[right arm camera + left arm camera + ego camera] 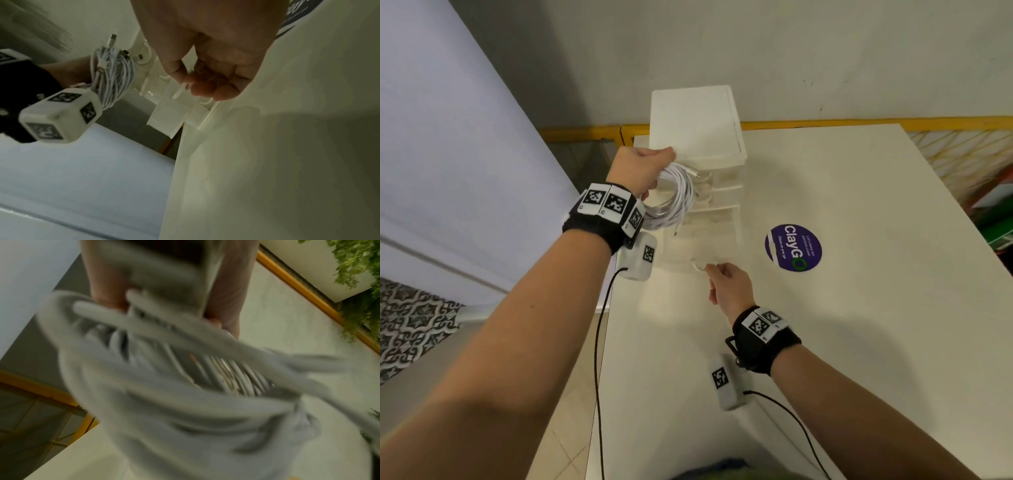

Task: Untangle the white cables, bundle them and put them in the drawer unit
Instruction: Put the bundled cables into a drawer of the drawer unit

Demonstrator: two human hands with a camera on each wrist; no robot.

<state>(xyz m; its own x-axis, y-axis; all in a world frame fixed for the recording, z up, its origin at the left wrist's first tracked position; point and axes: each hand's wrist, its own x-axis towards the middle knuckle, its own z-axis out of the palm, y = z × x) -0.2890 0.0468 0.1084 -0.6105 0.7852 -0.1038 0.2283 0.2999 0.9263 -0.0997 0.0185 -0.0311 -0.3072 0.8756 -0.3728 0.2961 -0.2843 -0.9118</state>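
A coiled bundle of white cables (674,198) hangs from my left hand (643,171), which grips it in front of the upper drawers of the white drawer unit (698,126). The same bundle (115,76) shows in the right wrist view with several plugs sticking up, and blurred in the left wrist view (185,386). My right hand (726,284) pinches the curved handle (180,91) of the bottom drawer (695,250), which stands pulled out from the unit.
The unit stands at the back left of a white table (859,308). A round purple sticker (793,247) lies to its right. The table's left edge (606,325) drops to a tiled floor. Yellow railing (859,121) runs behind.
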